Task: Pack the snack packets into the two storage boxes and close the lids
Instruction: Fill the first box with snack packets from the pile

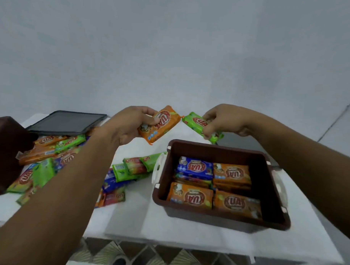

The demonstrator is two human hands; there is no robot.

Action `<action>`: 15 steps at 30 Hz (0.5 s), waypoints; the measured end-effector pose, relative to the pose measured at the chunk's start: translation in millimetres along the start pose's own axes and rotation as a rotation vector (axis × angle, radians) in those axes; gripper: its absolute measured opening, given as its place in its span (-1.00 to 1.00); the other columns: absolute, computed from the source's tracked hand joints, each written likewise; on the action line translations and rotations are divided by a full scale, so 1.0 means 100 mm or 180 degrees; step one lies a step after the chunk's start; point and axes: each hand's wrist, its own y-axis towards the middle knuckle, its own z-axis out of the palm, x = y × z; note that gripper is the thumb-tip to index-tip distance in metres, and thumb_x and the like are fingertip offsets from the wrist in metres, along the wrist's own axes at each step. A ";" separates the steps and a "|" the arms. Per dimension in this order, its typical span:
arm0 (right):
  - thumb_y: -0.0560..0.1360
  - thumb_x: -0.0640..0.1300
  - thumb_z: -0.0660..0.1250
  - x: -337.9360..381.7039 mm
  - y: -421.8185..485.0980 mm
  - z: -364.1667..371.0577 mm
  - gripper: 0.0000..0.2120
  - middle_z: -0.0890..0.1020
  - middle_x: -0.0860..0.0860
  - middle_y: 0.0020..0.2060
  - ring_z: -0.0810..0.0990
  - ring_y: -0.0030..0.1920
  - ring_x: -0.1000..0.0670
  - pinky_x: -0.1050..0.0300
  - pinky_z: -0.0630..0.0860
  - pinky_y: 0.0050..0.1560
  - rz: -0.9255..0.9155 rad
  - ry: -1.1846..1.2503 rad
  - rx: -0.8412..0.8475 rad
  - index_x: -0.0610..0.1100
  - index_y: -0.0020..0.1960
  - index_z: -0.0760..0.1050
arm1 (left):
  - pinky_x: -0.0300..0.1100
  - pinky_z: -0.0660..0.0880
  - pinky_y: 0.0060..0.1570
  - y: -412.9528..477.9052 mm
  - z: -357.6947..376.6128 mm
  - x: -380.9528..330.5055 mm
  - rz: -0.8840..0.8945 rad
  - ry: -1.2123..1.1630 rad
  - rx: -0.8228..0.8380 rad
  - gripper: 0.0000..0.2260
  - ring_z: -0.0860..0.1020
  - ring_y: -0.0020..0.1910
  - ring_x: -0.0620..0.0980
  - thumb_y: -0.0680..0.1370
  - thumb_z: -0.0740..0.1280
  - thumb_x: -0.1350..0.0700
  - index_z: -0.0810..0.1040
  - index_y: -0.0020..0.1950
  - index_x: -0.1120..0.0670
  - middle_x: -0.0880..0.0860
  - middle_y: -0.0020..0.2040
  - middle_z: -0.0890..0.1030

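Note:
My left hand [128, 124] grips an orange snack packet [160, 126], raised above the table. My right hand [224, 120] grips a green snack packet [198, 124] just beyond the far rim of the open brown storage box [267, 187]. That box holds several orange packets and a blue packet [194, 167] lying flat. A second brown box [5, 150] stands at the far left, only partly in view. A heap of loose packets [48, 159] in green, orange and blue lies between the boxes, and more green packets [133, 167] lie beside the open box.
A dark lid [67, 121] lies flat at the back left of the white table [139, 220]. White latches [158, 171] hang on the open box's sides. A grey wall rises behind the table. Patterned floor tiles show below the front edge.

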 end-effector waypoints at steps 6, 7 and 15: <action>0.18 -0.08 0.58 -0.38 -0.63 -0.14 -0.48 0.67 0.04 -0.02 0.63 0.00 0.01 0.13 0.52 -0.08 -0.0073 -0.0309 0.0181 -0.08 0.13 0.62 | -0.10 0.59 -0.13 -0.24 0.49 -0.04 0.0028 0.0391 0.0391 -0.89 0.66 -0.19 0.03 0.55 0.38 0.31 0.63 0.03 0.15 0.14 -0.09 0.71; 0.19 -0.09 0.58 -0.44 -0.69 -0.16 -0.50 0.69 0.04 -0.03 0.64 -0.01 0.01 0.15 0.52 -0.10 -0.0100 -0.0332 0.0195 -0.07 0.12 0.62 | -0.10 0.59 -0.11 -0.25 0.55 -0.04 0.0020 0.0438 0.0428 -0.88 0.65 -0.17 0.03 0.55 0.38 0.31 0.63 0.03 0.15 0.14 -0.08 0.71; 0.21 -0.17 0.56 -0.84 -0.90 -0.19 -0.42 0.74 0.05 -0.05 0.72 -0.04 0.04 -0.04 0.65 0.09 -0.0063 -0.0024 0.0552 -0.07 0.23 0.57 | -0.08 0.58 -0.06 -0.23 0.69 -0.07 0.0044 0.0580 0.0699 -0.85 0.66 -0.12 0.02 0.50 0.42 0.29 0.63 0.06 0.17 0.14 -0.05 0.72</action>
